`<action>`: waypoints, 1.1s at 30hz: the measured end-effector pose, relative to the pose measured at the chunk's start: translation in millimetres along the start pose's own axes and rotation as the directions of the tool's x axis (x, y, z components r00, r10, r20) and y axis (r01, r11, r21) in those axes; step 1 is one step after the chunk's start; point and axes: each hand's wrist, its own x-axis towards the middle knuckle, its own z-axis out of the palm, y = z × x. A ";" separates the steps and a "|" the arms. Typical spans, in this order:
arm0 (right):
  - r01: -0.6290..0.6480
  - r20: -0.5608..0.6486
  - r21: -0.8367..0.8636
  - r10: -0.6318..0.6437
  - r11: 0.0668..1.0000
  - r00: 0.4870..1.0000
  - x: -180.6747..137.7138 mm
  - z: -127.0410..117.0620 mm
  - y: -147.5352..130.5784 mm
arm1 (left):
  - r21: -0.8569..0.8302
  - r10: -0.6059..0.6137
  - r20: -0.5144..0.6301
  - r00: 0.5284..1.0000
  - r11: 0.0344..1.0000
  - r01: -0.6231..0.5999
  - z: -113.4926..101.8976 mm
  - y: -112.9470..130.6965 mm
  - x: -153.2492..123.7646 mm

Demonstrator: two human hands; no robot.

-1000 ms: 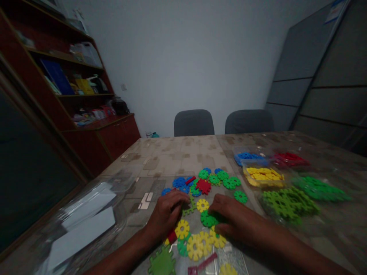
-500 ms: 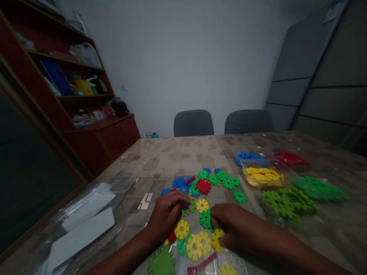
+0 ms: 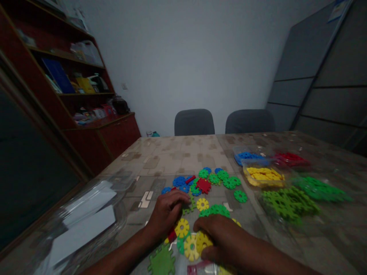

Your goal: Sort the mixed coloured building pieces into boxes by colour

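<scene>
My left hand rests on the table with curled fingers beside a light green notched piece. Whatever may be under those fingertips is hidden. My right hand is closed, thumb and forefinger about the edge of a yellow notched disc. Against that disc lies another yellow disc. Green discs show just beyond my right knuckles. Between the hands are a yellow disc and, farther off, a second yellow disc. A red piece shows by my left wrist.
Beyond the hands lie blue discs, a red square piece and several green discs. Clear boxes of sorted pieces, one with yellow ones, stand right. White sheets in clear plastic lie left. A green square is near me.
My right hand has moved left and now closes about a yellow disc, covering part of a red rod. Green discs have come into sight beyond it. My left hand stays put.
</scene>
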 end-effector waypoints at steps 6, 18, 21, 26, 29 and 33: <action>-0.051 -0.047 -0.062 0.048 0.997 0.998 6.2 4.0 -8.1 | 0.000 0.008 -0.004 1.000 1.000 -0.008 0.0 0.4 -0.3; -0.020 0.051 0.010 0.020 1.000 0.999 7.0 3.2 -22.5 | -0.005 0.018 0.009 1.000 1.000 -0.017 0.3 0.7 0.1; -0.048 -0.009 0.001 0.048 0.999 0.999 7.7 10.8 -18.0 | -0.005 0.027 0.009 1.000 1.000 -0.027 0.4 0.4 -0.3; 0.001 -0.130 0.064 0.007 0.998 0.991 10.9 8.9 -10.9 | -0.006 0.047 0.005 0.999 0.999 -0.047 0.7 -1.7 -0.6; 0.004 -0.119 0.178 0.017 0.984 0.993 11.7 -6.8 -9.0 | -0.007 0.048 0.002 0.999 0.999 -0.048 1.4 -2.4 -1.2; 0.033 -0.071 0.132 -0.023 0.991 0.997 7.8 -20.4 0.3 | -0.008 0.051 0.003 0.999 0.999 -0.051 1.7 -1.7 -1.1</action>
